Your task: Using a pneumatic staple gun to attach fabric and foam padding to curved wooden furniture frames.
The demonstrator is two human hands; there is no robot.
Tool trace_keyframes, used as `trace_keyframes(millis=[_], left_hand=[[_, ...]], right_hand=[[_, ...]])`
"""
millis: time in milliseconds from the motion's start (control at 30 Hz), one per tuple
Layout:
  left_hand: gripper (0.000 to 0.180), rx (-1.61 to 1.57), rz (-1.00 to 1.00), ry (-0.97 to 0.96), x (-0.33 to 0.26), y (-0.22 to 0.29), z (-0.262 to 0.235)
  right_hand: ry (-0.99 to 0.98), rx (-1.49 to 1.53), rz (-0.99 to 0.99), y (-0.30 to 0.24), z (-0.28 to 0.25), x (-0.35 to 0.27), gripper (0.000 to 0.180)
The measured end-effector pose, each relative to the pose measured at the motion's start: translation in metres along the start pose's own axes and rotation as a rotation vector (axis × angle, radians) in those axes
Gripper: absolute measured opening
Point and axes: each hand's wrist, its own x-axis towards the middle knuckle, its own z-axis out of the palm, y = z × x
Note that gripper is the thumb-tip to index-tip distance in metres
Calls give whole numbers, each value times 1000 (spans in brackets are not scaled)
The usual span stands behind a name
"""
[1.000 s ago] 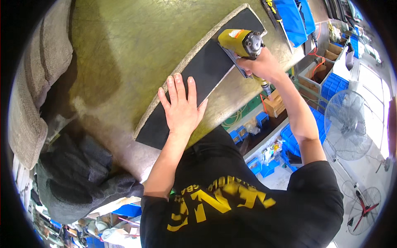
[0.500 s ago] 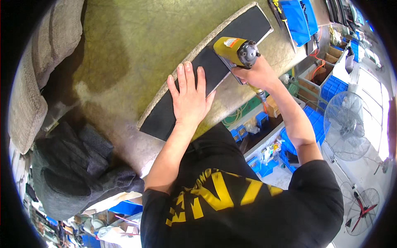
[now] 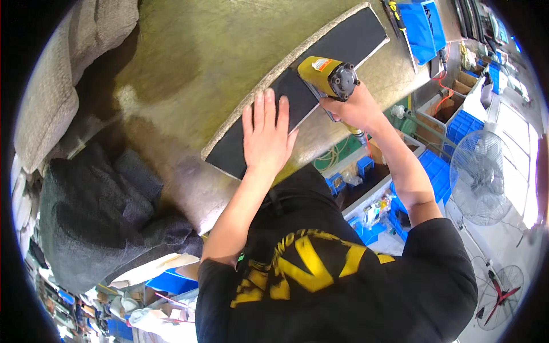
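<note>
My right hand is wrapped round the handle of a yellow air staple gun with a dark grey cap. The gun's body lies over a long, curved black panel, near its middle; its nose is hidden beneath the body. Beige-grey fabric edges the panel along its far curved side. Flat on the panel's left part, fingers stretched out, rests my left hand, which holds nothing. A hose fitting shows below my right hand.
The panel lies on a worn olive-brown worktable. Grey padded fabric pieces and a dark cloth heap are at the left. A blue bin and a yellow-black hand tool sit far right. Beyond the table edge stands a fan.
The whole view has shifted slightly, moving the table and panel a little rightward in it. My left hand stays flat on the panel, and my right hand keeps its hold on the staple gun.
</note>
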Motion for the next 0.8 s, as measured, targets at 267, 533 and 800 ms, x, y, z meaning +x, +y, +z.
trace_keyframes(millis=[267,533,800], left_hand=[[74,121,-87,1,-90,-31,-8],[75,76,-85,35,-95,-35,-3],[78,46,-70,63,-95,-37,-2]], right_hand=[[-27,105,69,-7,21,-14,28],[-53,140,68,-14,51,-27,31],[-55,110,14,-24,75,-40,34]])
